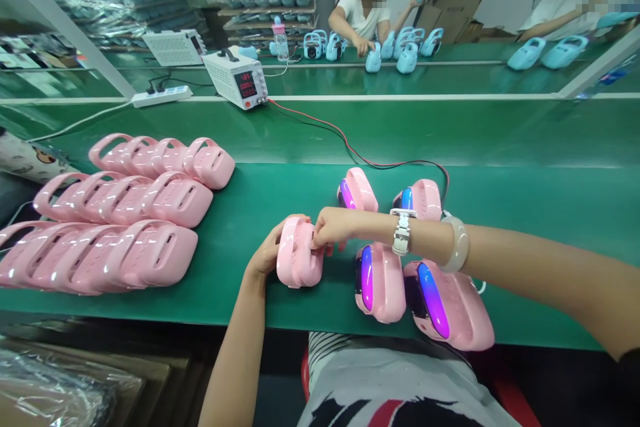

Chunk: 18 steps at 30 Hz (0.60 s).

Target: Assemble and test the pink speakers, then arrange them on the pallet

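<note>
A pink handled device (295,260), perhaps a small speaker, stands on the green bench in front of me. My left hand (270,247) is wrapped around its left side and back. Against its right side, my right hand (333,227) is closed in a pinch; whatever the fingertips hold is hidden. Just right of my hands are more pink devices with glowing panels: a purple-lit one (383,283), a blue-purple one (453,307) at the front edge, and two behind, one purple (363,190) and one blue (425,199) partly behind my right wrist.
Rows of pink devices (165,257) lie at the left. A power supply (237,80) with a red display stands at the back by a power strip (161,96); its red and black leads (345,137) run right. Beyond, a person (367,20) handles blue devices (407,57).
</note>
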Motion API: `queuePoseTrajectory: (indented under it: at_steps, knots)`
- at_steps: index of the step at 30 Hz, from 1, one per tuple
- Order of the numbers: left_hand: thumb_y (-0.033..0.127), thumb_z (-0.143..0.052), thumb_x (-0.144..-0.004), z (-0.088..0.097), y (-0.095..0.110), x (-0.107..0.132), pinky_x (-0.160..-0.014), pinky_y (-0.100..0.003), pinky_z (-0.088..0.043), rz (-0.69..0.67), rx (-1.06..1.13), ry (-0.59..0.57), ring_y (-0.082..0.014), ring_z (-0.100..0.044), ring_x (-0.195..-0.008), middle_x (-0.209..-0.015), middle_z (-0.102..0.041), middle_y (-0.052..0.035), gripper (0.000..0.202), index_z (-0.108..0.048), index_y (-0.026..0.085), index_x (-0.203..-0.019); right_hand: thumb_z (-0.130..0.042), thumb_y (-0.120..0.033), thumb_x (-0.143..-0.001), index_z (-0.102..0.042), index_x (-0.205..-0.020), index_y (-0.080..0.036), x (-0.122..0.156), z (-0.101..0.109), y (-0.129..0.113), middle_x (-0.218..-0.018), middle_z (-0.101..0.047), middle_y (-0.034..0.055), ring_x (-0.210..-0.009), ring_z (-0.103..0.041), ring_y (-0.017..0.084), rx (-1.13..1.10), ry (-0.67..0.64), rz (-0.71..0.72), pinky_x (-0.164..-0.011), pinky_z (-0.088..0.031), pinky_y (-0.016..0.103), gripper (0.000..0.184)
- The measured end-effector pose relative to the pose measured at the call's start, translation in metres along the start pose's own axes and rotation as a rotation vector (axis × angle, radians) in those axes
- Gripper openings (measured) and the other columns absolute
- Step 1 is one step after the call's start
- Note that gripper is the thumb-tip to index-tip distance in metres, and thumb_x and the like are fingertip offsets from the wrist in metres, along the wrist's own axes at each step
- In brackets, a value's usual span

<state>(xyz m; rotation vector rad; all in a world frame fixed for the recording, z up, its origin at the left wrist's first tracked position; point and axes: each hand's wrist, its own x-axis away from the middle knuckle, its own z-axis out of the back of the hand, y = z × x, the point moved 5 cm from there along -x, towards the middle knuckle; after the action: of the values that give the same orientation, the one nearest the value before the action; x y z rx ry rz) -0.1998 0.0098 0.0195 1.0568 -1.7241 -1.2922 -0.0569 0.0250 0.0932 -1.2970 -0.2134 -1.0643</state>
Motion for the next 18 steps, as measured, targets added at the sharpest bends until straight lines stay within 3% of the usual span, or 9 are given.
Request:
queuePoseTrajectory:
  at_steps: [6,10,14,16,18]
  knots:
    - [0.035,-0.079,-0.053,0.004,0.001,0.001,-0.076,-0.033,-0.052,0.001,-0.02,0.068,-0.0324,-0.06,-0.104,-0.114,-0.065,-0.0107,0.06,-0.065,0.018,-0.109,-0.064,-0.015,-0.075,-0.061,-0.062,-0.014,0.0,0.0,0.0,-0.063,-0.061,-0.0011,-0.059,-0.058,0.011,0.04,0.069,0.121,-0.05,-0.044,0.018,0.014]
    - [0.035,-0.082,-0.049,0.005,0.002,0.0,-0.081,-0.035,-0.052,-0.018,0.027,0.09,-0.0333,-0.06,-0.106,-0.111,-0.066,-0.0108,0.059,-0.067,0.017,-0.104,-0.064,-0.015,-0.073,-0.063,-0.061,-0.013,0.0,0.0,0.001,-0.058,-0.057,-0.0021,-0.057,-0.056,0.01,0.109,0.138,0.255,-0.053,-0.041,0.018,0.012]
    - [0.035,-0.084,-0.045,0.005,0.006,0.001,-0.083,-0.037,-0.052,-0.015,0.085,0.111,-0.0333,-0.061,-0.103,-0.106,-0.068,-0.01,0.059,-0.068,0.018,-0.099,-0.063,-0.015,-0.069,-0.064,-0.06,-0.013,-0.005,-0.002,0.005,-0.055,-0.056,-0.0021,-0.058,-0.054,0.011,-0.001,0.145,0.29,-0.052,-0.04,0.018,0.01]
    - [0.035,-0.084,-0.044,0.003,0.008,0.002,-0.081,-0.037,-0.052,0.0,0.113,0.116,-0.0334,-0.062,-0.101,-0.105,-0.068,-0.0098,0.058,-0.069,0.019,-0.098,-0.06,-0.013,-0.067,-0.061,-0.055,-0.013,0.001,0.002,0.003,-0.052,-0.055,-0.002,-0.056,-0.053,0.011,-0.022,0.16,0.265,-0.05,-0.04,0.019,0.012]
    - [0.035,-0.084,-0.044,0.0,0.011,0.004,-0.081,-0.037,-0.052,-0.002,0.139,0.134,-0.0333,-0.061,-0.103,-0.105,-0.068,-0.0089,0.056,-0.069,0.02,-0.096,-0.059,-0.012,-0.067,-0.059,-0.052,-0.013,0.025,0.014,-0.006,-0.049,-0.053,-0.0023,-0.052,-0.05,0.01,0.065,0.211,0.287,-0.047,-0.036,0.02,0.015]
